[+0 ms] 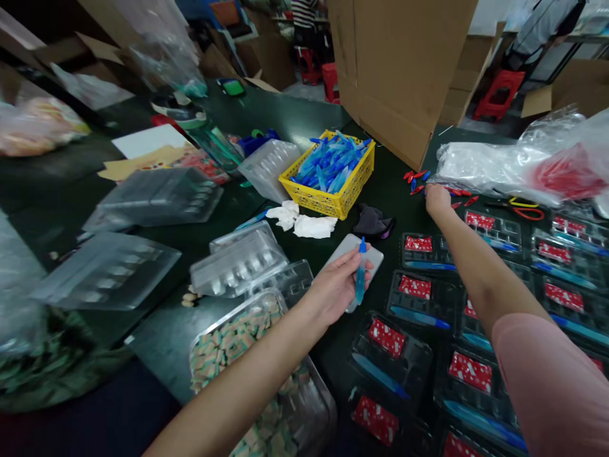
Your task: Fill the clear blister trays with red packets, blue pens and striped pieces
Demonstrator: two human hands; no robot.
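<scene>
The fingers of the right hand (436, 198) are hidden behind its back among the small red and blue pieces (415, 178), so I cannot tell if it grips one, and the left hand (339, 285) covers part of the blue pen (360, 279). The bags (35, 130) at the left are too blurred to tell their content. The bottom and right edges cut off the black trays (392, 295).
</scene>
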